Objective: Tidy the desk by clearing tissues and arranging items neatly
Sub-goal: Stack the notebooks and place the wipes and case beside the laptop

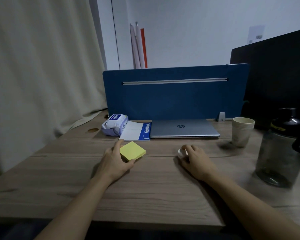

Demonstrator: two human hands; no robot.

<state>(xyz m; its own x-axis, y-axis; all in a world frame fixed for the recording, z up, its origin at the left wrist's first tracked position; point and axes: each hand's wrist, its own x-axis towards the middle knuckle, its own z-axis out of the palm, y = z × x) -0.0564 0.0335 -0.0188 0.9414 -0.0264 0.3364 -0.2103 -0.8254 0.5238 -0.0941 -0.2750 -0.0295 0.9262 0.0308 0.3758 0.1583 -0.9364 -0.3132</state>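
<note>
A yellow sticky-note pad (pixel 133 150) lies on the wooden desk (pixel 145 187) left of centre. My left hand (pixel 115 161) grips it, thumb at its near corner and fingers along its far left edge. My right hand (pixel 195 160) is curled over a small white crumpled tissue (pixel 181 152), which shows only at the fingertips. Behind stand a pack of wet wipes (pixel 113 125), a white and blue notebook (pixel 137 131) and a shut silver laptop (pixel 184 129).
A stack of paper cups (pixel 242 131) stands at the right, with a dark translucent water bottle (pixel 282 148) nearer the right edge. A blue divider panel (pixel 173 92) closes the back. A curtain (pixel 42 66) hangs at the left.
</note>
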